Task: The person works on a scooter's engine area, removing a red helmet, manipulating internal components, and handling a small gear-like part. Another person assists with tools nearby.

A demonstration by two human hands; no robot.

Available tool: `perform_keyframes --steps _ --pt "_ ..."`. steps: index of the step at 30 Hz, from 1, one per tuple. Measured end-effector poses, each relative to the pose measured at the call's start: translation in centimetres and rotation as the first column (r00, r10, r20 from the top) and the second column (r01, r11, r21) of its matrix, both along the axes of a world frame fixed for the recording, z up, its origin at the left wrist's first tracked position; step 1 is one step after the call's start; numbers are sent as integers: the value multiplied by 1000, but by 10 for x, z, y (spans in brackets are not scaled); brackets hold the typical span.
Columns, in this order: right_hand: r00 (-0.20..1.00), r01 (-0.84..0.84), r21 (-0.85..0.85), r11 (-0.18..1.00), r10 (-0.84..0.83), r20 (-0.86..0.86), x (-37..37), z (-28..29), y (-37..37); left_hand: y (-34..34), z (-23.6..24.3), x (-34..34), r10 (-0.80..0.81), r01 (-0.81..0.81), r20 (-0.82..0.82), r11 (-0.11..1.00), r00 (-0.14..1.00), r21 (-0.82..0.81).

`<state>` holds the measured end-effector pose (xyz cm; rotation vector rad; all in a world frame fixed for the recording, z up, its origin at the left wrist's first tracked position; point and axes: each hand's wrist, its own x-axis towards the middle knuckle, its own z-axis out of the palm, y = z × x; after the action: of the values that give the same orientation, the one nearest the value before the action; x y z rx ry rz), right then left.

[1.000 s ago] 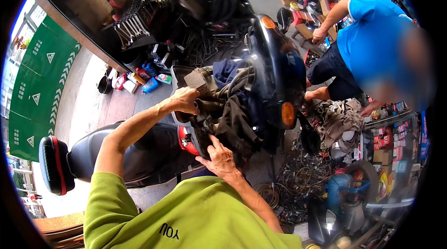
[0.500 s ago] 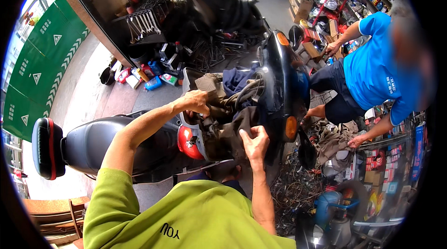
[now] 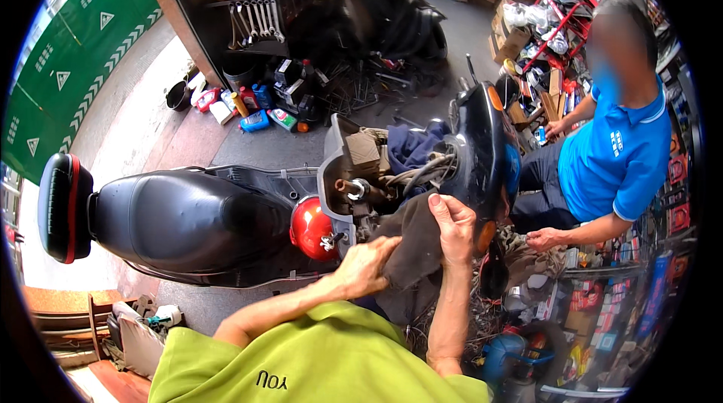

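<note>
A dark grey-brown cloth (image 3: pixel 416 246) is stretched between my two hands, above the opened front of a scooter. Its upper corner is pinched between the thumb and fingers of my right hand (image 3: pixel 455 228). My left hand (image 3: pixel 364 267) has its fingers closed at the cloth's lower left edge. Just beyond my hands, the scooter's grey front shell (image 3: pixel 330 171) surrounds a metal stem with a shiny ring (image 3: pixel 356 190), a cardboard box (image 3: pixel 363 153), a dark blue cloth (image 3: pixel 416 147) and bundled cables. A glossy red rounded part (image 3: pixel 312 231) sits left of the shell.
The black scooter seat (image 3: pixel 173 218) extends left to a rear top box (image 3: pixel 66 209). A person in a blue shirt (image 3: pixel 614 151) is at the right, beside crowded shelves. Wrenches (image 3: pixel 257 20) hang on a rack; bottles (image 3: pixel 254 120) stand on the floor at the back.
My left hand has left the stem and come down toward me to the cloth. My right hand has taken hold of the cloth and raised it. The view has shifted, and the other person has straightened up.
</note>
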<state>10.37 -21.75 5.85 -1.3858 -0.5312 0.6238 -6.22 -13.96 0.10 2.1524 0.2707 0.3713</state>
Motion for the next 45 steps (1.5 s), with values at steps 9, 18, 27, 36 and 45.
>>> perform_keyframes --steps 9,18,27,36,45 --pt "544 -122 -556 822 524 656 -21 -71 95 5 -18 -99 151 -237 -245 897 958 -374" --pt "641 -293 -575 764 603 474 15 -82 106 28 -11 -78 559 -576 -140 781 817 -242" --pt "259 -114 -752 649 750 608 1 -60 107 -10 -10 3 475 -370 -83 773 876 515" --pt "176 -231 -562 794 602 779 3 -99 111 -7 3 -5 631 -629 95 723 770 286" --pt "186 -23 -649 761 641 745 -9 -96 112 21 -12 18 824 -752 -211 566 526 336"
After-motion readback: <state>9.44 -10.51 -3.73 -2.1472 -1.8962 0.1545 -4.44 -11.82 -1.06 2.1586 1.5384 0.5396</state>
